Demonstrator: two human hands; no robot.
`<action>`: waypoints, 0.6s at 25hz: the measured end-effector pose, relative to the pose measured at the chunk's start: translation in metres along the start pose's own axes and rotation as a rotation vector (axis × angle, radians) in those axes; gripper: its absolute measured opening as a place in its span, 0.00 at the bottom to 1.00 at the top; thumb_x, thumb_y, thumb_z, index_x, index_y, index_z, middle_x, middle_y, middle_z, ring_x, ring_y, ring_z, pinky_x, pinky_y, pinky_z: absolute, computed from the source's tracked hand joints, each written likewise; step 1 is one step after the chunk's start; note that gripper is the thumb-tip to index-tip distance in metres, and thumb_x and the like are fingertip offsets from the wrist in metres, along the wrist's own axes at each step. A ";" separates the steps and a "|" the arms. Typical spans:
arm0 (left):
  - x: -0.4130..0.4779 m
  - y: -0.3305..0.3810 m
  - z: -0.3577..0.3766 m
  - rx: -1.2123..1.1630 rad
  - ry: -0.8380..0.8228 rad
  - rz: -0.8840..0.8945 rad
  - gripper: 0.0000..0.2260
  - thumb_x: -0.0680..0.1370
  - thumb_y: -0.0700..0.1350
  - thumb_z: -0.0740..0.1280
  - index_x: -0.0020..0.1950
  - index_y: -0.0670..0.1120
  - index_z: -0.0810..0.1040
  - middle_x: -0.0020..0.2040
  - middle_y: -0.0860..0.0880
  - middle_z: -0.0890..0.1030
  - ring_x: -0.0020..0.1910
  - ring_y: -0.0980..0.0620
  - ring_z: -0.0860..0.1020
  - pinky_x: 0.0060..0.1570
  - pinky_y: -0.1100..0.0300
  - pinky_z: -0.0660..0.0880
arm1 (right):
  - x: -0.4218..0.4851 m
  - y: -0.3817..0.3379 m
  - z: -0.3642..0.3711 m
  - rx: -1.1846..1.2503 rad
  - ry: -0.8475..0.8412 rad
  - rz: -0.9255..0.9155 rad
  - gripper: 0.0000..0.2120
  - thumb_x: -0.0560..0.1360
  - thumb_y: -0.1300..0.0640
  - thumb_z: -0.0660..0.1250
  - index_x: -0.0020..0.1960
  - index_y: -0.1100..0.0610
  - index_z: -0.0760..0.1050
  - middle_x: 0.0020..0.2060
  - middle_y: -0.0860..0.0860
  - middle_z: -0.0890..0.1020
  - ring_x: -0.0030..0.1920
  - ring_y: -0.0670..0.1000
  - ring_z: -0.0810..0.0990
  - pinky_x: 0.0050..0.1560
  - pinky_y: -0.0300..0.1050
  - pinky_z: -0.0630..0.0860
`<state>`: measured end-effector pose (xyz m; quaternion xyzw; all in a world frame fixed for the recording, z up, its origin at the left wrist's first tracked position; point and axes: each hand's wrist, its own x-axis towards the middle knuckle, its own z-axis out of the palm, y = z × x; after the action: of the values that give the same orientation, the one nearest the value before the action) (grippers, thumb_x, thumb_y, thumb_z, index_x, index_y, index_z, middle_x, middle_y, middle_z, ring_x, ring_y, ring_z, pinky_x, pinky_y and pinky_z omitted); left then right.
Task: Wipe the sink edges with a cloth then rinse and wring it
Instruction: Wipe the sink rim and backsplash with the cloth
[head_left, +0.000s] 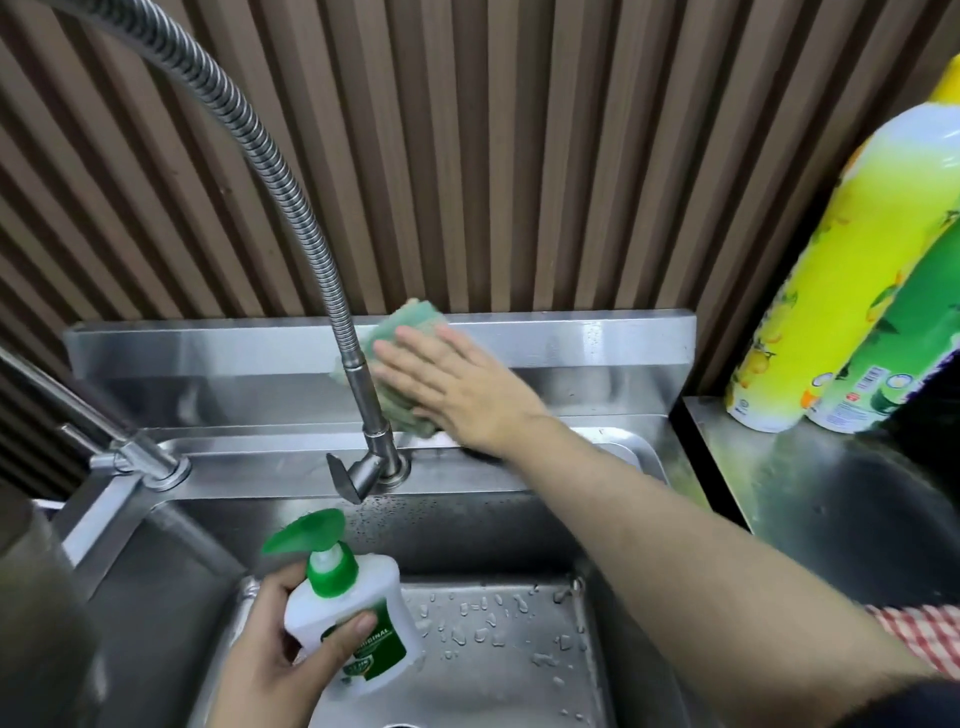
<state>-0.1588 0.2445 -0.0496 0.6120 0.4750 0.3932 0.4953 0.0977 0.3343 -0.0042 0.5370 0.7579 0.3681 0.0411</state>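
Head view. Sink (270, 470): the back ledge is narrow and closed behind by an upright splashback (218, 353). Open ledge runs left of the tap (379, 447); a shorter stretch lies to its right, under the right forearm. Cloth (415, 322) lies flat against the splashback just right of the tap, lower edge down at the ledge. Right hand (457, 395) presses it there, fingers (410, 358) straight and close together, pinching nothing. Left hand (280, 660) is over the basin, fingers (283, 579) curled round a tilted pump bottle (358, 608).

Obstructions: the tap stem and its hose (291, 208) stand in front of the cloth's left edge; the lever points forward over the basin. Second tap (140, 460) sits at the ledge's left end. On the bench (810, 483) right of the sink, a yellow bottle (826, 291) and a green bottle (904, 358) stand touching, well apart from the cloth.

Materials: sink, splashback and bench are steel, wet, with drops on the basin floor. Hose is ribbed metal, arched. Cloth is green, textured. Pump bottle is white plastic with green pump and label. Wall (519, 156) is brown vertical slats. Red-checked sleeve (924, 634) shows at the right edge.
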 end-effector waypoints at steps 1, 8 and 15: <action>0.001 0.000 0.002 -0.008 -0.008 0.005 0.20 0.60 0.36 0.76 0.41 0.57 0.77 0.39 0.57 0.84 0.31 0.63 0.78 0.33 0.74 0.73 | -0.022 0.011 0.006 0.021 0.027 0.080 0.28 0.80 0.48 0.56 0.76 0.54 0.53 0.75 0.50 0.58 0.76 0.54 0.53 0.74 0.55 0.43; 0.005 0.002 -0.003 -0.031 -0.018 0.009 0.19 0.62 0.33 0.75 0.46 0.51 0.77 0.37 0.56 0.84 0.30 0.62 0.78 0.34 0.73 0.74 | -0.026 0.003 0.012 -0.058 -0.015 -0.148 0.26 0.78 0.48 0.57 0.74 0.52 0.59 0.75 0.49 0.60 0.76 0.57 0.52 0.72 0.61 0.37; 0.000 0.003 0.000 -0.044 -0.024 0.003 0.22 0.58 0.38 0.81 0.44 0.56 0.77 0.39 0.53 0.84 0.31 0.60 0.78 0.34 0.73 0.74 | -0.040 0.020 0.019 -0.151 -0.103 -0.276 0.26 0.78 0.53 0.53 0.76 0.50 0.55 0.75 0.44 0.57 0.76 0.51 0.48 0.70 0.56 0.29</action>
<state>-0.1583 0.2446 -0.0467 0.6063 0.4593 0.3967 0.5138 0.1384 0.3137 -0.0193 0.4415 0.7914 0.3869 0.1705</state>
